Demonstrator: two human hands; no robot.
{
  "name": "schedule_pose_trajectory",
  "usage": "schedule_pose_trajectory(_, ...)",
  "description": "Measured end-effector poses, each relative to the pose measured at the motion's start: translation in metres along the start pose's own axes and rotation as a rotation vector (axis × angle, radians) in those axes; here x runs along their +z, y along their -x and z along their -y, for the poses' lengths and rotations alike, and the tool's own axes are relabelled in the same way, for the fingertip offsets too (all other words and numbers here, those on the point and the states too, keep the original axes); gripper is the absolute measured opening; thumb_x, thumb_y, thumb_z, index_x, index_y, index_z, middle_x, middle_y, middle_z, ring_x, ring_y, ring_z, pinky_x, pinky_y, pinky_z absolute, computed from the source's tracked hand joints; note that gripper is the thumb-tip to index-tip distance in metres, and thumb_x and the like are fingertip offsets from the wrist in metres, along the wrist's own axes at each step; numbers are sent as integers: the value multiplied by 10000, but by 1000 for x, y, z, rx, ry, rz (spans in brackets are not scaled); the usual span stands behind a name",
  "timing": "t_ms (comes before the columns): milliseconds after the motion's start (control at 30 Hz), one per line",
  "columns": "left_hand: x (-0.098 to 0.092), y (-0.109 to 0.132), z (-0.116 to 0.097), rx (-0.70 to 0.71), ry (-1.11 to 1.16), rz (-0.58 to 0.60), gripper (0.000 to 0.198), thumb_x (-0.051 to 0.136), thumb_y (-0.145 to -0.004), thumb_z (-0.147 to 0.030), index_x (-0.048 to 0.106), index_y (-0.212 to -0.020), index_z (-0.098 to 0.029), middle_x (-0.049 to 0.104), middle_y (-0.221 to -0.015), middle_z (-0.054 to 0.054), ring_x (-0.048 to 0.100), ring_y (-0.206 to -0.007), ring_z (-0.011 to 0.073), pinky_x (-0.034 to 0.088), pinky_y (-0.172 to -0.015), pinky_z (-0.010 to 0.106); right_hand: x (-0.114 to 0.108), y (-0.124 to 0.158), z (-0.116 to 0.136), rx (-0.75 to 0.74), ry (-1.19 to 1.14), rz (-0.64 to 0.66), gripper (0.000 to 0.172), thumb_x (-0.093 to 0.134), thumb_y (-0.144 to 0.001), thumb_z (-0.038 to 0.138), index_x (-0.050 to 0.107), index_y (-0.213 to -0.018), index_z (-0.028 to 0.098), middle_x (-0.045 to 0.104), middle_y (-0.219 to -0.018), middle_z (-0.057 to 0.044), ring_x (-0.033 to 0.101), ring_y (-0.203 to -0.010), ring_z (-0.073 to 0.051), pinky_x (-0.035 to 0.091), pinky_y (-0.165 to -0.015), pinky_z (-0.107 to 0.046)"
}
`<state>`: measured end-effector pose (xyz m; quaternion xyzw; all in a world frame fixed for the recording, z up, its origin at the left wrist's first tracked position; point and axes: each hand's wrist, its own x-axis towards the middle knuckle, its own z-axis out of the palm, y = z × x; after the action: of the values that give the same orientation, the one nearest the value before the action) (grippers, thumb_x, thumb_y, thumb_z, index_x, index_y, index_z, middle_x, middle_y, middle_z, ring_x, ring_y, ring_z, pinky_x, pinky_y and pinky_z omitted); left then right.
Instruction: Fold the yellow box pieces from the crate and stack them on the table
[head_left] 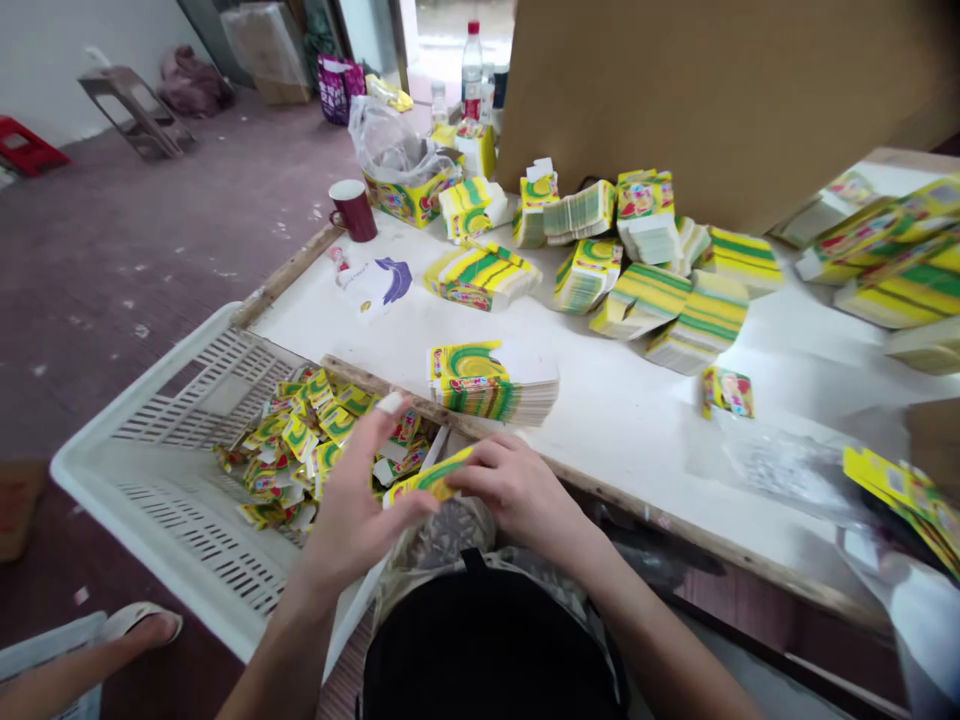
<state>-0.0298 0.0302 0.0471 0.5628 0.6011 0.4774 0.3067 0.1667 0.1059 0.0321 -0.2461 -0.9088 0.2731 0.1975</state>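
Observation:
My right hand (517, 485) pinches a small yellow-green printed carton (424, 478) by its right end, over the table's front edge. My left hand (364, 500) is open beside it, thumb and forefinger spread, with the thumb close to the carton; I cannot tell if it touches. Something white covers a fingertip of that hand. A stack of flat printed cartons (487, 385) lies on the table just beyond my hands. Below my left hand, a white plastic crate (161, 460) holds a heap of small yellow-green cartons (315, 430).
More carton stacks (641, 300) line the white table (622, 400) at the back and right. A maroon mug (354, 212) stands at the far left corner. Behind rises a large cardboard sheet (675, 100). Clear plastic (780, 465) lies at right. Another person's foot (146, 628) shows lower left.

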Motion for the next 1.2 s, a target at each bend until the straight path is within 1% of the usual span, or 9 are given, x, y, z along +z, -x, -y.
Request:
schedule_pose_trajectory(67, 6, 1, 9, -155, -74, 270, 947, 835, -594, -396, 373, -1394, -185, 433, -1439, 165, 391, -1332, 363, 319, -1100, 522, -1, 0, 6, -116, 74, -47, 134, 595, -885, 198, 689, -971, 240, 668, -863, -30, 540, -868, -206, 408, -888, -391)
schedule_pose_trajectory(133, 20, 4, 20, -243, -41, 370, 863, 830, -592, -406, 435, -1328, -188, 525, -1350, 148, 480, -1254, 353, 383, -1049, 502, -5, 1, 10, -168, 94, -138, 172, 566, -900, 192, 668, -1024, 254, 663, -965, -36, 534, -985, -222, 307, -1044, -461)
schedule_pose_trajectory(300, 54, 13, 30, -286, 5, 154, 523, 746, -693, -373, 507, -1123, -195, 646, -1027, 46, 624, -929, 231, 509, -819, 344, -9, 6, 5, 141, -174, -514, 671, 657, -832, 293, 342, -1422, 237, 404, -1407, -133, 357, -1319, -288, 276, -1114, -489)
schedule_pose_trajectory(367, 59, 16, 27, -240, -55, 103, 530, 736, -696, -358, 488, -1138, -202, 642, -1043, 52, 623, -938, 230, 503, -827, 344, -3, 5, 1, 243, -420, -475, 663, 616, -858, 344, 313, -1436, 227, 415, -1427, -121, 390, -1314, -280, 338, -1089, -460)
schedule_pose_trajectory(533, 62, 20, 26, -125, -233, 101, 632, 679, -732, -340, 381, -1264, -175, 629, -1105, 124, 629, -983, 279, 510, -835, 408, 16, -1, -1, 417, -950, -175, 376, 458, -925, 311, 540, -1280, 218, 635, -1223, -58, 586, -1126, -236, 460, -980, -391)
schedule_pose_trajectory(733, 67, 22, 31, 103, -558, 118, 683, 697, -695, -308, 384, -1285, -164, 624, -1137, 156, 592, -1076, 340, 406, -984, 546, 25, -1, -5, 532, -1029, -180, 393, 515, -865, 267, 589, -1249, 223, 600, -1302, -56, 537, -1206, -236, 382, -1066, -434)
schedule_pose_trajectory(900, 72, 25, 30, 55, -495, 93, 668, 658, -743, -290, 322, -1307, -171, 601, -1147, 153, 624, -1037, 305, 526, -817, 406, 28, 2, -8, 525, -1092, -125, 471, 561, -868, 483, 576, -1273, 245, 555, -1359, -60, 481, -1268, -245, 329, -1102, -440)
schedule_pose_trajectory(1000, 72, 26, 28, 59, -473, 58, 655, 663, -752, -304, 310, -1294, -199, 619, -1103, 129, 647, -984, 286, 533, -772, 375, 30, 2, -10, 571, -1154, -102, 527, 555, -842, 571, 602, -1234, 221, 629, -1239, -82, 577, -1141, -248, 424, -1016, -428)
schedule_pose_trajectory(1200, 68, 22, 22, -2, -368, 72, 657, 690, -721, -304, 309, -1250, -223, 624, -1062, 94, 663, -896, 248, 533, -741, 352, 38, 2, -11, 571, -1133, -285, 574, 587, -816, 580, 556, -1267, 226, 668, -1115, -62, 648, -940, -213, 517, -863, -357)
